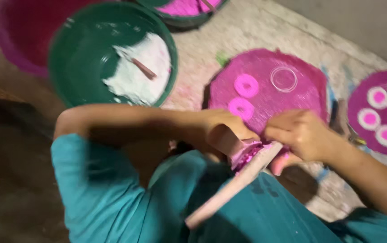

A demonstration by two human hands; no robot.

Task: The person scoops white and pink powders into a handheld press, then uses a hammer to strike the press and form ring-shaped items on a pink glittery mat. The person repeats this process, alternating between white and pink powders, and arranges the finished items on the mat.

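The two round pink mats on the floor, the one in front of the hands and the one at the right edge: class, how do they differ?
The middle pink mat carries two plain pink rings and one clear ring outline; the right pink mat carries several white-rimmed pink discs. The middle mat shows almost whole, with the right hand over its near edge; the right mat is cut off by the frame. Both are round, pink and flat on the floor.

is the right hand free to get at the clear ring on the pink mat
Probably not right away: the right hand is gripping the pink-smeared stick. The path itself looks open, since the clear ring lies uncovered on the pink mat just beyond that hand.
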